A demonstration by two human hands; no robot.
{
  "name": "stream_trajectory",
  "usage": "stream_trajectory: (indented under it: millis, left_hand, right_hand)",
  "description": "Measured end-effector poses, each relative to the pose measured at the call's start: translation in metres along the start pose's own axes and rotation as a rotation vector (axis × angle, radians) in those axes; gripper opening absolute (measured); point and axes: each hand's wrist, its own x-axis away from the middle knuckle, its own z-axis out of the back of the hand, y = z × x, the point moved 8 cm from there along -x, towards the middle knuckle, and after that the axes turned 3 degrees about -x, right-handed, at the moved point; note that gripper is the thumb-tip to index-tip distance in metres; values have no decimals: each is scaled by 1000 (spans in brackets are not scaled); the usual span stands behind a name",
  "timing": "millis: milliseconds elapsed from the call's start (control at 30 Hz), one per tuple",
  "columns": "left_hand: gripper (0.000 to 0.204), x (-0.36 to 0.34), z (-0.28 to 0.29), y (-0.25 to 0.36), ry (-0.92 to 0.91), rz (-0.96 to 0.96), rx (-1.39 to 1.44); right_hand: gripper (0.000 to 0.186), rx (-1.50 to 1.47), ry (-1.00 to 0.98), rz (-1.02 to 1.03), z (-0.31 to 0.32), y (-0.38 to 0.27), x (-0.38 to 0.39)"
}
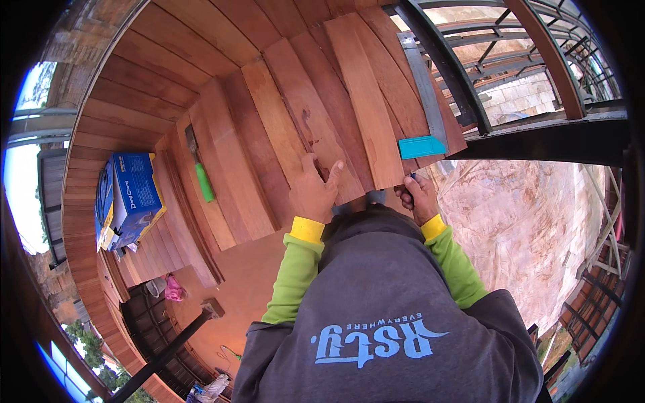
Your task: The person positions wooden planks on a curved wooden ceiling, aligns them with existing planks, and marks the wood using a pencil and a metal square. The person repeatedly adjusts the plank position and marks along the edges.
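Reddish plank beneath the person's left hand, lying among other boards laid side by side, its near end close to the person's body. The left hand is spread, thumb well apart from the fingers, and rests on the near part of the plank, presumably to steady it. The right hand is curled around a small dark object, perhaps a marking tool, though too little shows to tell; it sits just beside the near end of a paler plank, where a close grip would favour fine control.

The planks are flat, long and straight-grained, ranging from orange-tan to deep red-brown; the one under the left hand bears dark blemishes. To the right, a try square with a flat grey metal blade and a smooth teal stock lies across the boards, probably kept within reach. To the left lies a green-handled tool with a flat blade, and farther left a blue cardboard box. Beyond the square stands a black metal beam.
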Motion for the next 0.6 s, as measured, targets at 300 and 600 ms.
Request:
stream_trajectory:
  millis: [300,600]
  left_hand:
    - [103,-9,-28,11,-93,153,-191]
    - [108,-15,-27,11,-80,225,-172]
  right_hand:
    - [29,93,-47,8,2,-3,-3]
    - [36,103,-95,24,1,-7,-6]
